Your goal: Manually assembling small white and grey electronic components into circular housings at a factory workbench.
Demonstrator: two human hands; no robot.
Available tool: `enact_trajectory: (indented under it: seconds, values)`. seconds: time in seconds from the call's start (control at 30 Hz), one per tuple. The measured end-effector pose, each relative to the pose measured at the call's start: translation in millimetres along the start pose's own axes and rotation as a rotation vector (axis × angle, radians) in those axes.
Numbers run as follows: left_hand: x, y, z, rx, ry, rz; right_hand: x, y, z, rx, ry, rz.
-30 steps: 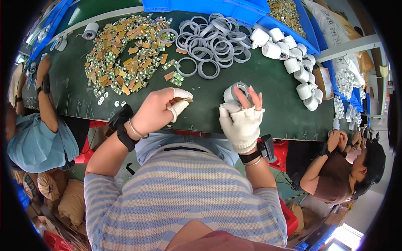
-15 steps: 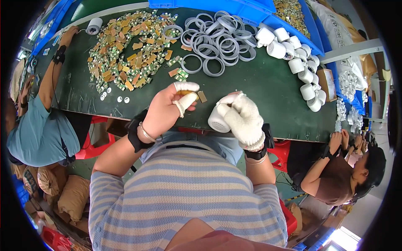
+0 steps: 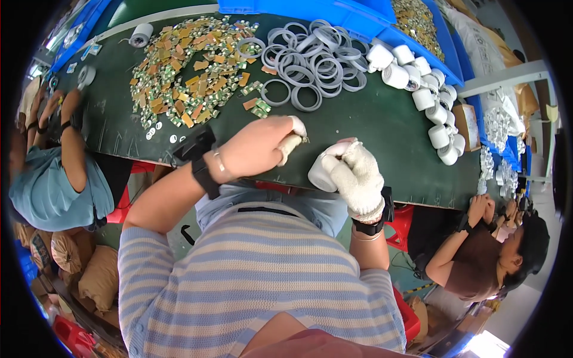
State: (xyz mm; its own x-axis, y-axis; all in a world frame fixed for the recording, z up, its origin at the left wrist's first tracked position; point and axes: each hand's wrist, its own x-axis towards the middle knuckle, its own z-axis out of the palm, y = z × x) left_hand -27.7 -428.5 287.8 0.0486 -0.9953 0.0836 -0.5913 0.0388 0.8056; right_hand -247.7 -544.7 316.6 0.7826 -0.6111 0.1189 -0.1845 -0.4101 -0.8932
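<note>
My left hand (image 3: 262,143), with white cots on thumb and finger, pinches a small circuit board (image 3: 306,140); only a sliver shows past the fingertips. Just right of it, my right hand (image 3: 358,179) in a white knitted glove is closed around a white cylindrical housing (image 3: 320,174), tilted over the table's near edge. Beyond both hands lie grey plastic rings (image 3: 306,98) in a loose heap. A wide pile of small green and tan circuit boards (image 3: 179,77) spreads to the far left.
White housings (image 3: 439,113) stand in a cluster at right beside a cardboard box (image 3: 467,128). Blue bins (image 3: 352,21) line the back of the green table (image 3: 406,155). Small white discs (image 3: 154,130) lie near the board pile. Co-workers sit at left and right.
My left hand has turned palm down and moved slightly right, hiding most of the circuit board. My right hand and the housing have shifted slightly right. The left co-worker's arm has drawn back.
</note>
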Motion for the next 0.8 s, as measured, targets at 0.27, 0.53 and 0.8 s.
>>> enact_trajectory:
  seconds: [0.27, 0.53, 0.8]
  values:
    - [-40.0, 32.9, 13.8, -0.623, 0.046, -0.142, 1.7, -8.5, 1.6, -0.1, -0.111, -0.197]
    - [-51.6, 28.5, 18.6, -0.635, 0.064, -0.242, 3.3, -12.4, 7.7, -0.121, -0.148, -0.235]
    - [-52.1, 33.0, 12.8, -0.617, -0.003, -0.383, 3.9, -9.6, 7.2, -0.123, -0.182, -0.25]
